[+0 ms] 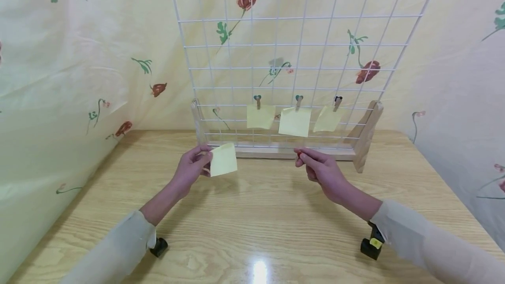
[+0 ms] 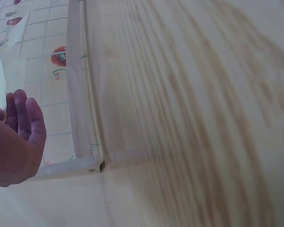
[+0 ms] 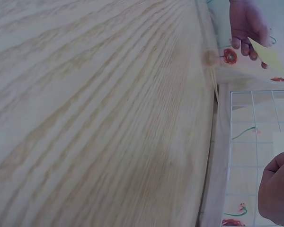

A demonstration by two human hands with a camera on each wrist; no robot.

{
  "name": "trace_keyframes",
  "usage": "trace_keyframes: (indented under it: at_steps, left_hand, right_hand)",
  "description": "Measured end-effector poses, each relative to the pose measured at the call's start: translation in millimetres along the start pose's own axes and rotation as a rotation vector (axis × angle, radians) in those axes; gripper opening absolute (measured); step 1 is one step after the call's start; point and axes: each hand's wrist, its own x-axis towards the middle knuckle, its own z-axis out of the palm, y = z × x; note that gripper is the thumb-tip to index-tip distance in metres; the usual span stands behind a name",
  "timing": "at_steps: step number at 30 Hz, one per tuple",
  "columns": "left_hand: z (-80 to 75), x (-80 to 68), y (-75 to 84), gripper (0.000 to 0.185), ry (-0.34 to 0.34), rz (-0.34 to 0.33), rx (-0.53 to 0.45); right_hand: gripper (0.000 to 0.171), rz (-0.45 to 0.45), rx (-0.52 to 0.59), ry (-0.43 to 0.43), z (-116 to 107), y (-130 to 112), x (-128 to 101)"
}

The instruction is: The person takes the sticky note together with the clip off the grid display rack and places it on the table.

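Note (image 1: 225, 160) is above the worktop (image 1: 236, 218), before the rack (image 1: 260, 153); nearly square, long axis indeterminate, free edge pointing right. Left grip (image 1: 192, 165) pinches its left edge; right grip (image 1: 321, 171) pinches a small red item (image 1: 299, 154).

- One left hand (image 1: 191, 165) and one right hand (image 1: 321, 170): two hands.
- One wire grid (image 1: 300, 45).
- Four paper notes (image 1: 223, 160): one in the left hand, three hung on the wire grid.
- Three clips (image 1: 298, 101), one to each hung note.
- One small red item (image 1: 299, 154), in the right hand.
- Two wooden end supports (image 1: 368, 137) and one wooden crossbar (image 1: 268, 152).
- Two pale sleeves (image 1: 430, 236).
- Two black wrist devices (image 1: 159, 247).
- One table (image 1: 236, 231).
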Motion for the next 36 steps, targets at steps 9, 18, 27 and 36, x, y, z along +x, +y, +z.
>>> trace_keyframes:
  at_steps: [9,18,27,36]
  left_hand:
    - [1.0,-0.1,-1.6,0.024,-0.012,-0.005,0.015]
    - [-1.7,-0.4,-6.8,0.029,-0.060,-0.013,0.078]
    - [-8.6,-2.2,-13.7,0.029,-0.073,-0.024,0.164]
    - [-11.5,-5.4,-11.9,0.029,-0.097,-0.012,0.220]
  right_hand:
    - [0.023,-0.014,0.018,0.003,-10,5,-4]
    - [0.024,-0.001,0.011,0.033,-21,10,-10]
    - [0.021,0.047,-0.010,0.061,-31,16,-14]
    - [0.016,0.087,-0.040,0.092,-38,23,-20]
